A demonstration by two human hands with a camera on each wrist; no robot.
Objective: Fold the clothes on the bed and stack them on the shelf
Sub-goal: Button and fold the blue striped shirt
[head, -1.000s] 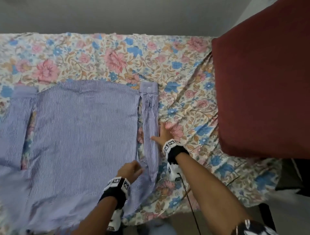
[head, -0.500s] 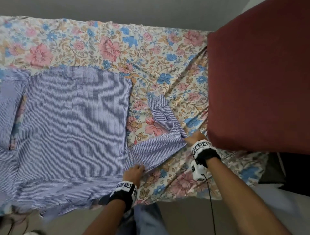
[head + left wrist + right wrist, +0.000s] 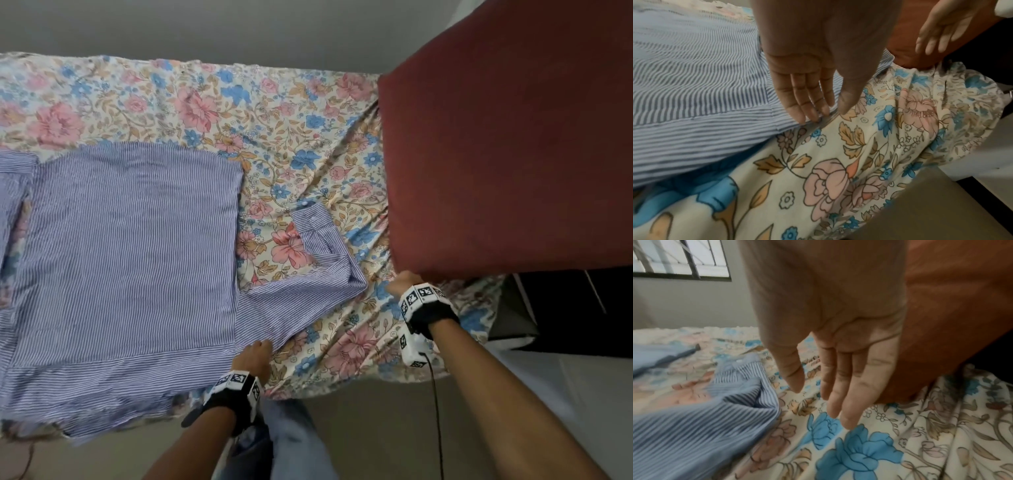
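Observation:
A blue-and-white striped shirt (image 3: 130,253) lies spread flat on the floral bed sheet (image 3: 239,102). Its right sleeve (image 3: 308,291) runs out to the right, then bends back at a fold so the cuff (image 3: 310,217) points toward the wall. My left hand (image 3: 260,344) rests with straight fingers (image 3: 807,112) on the shirt's edge (image 3: 735,113) where the sleeve begins. My right hand (image 3: 394,286) hovers open just right of the sleeve fold (image 3: 760,394), fingers (image 3: 849,402) straight, holding nothing, beside the pillow.
A big maroon pillow (image 3: 513,154) fills the right end of the bed, close to my right hand. A grey wall runs behind the bed, with a barred window (image 3: 680,259). The bed's near edge drops to the floor at my legs (image 3: 294,445).
My right hand drew the sleeve out to the right until it bent at a fold, then let go and moved slightly right. My left hand stayed at the sleeve's base.

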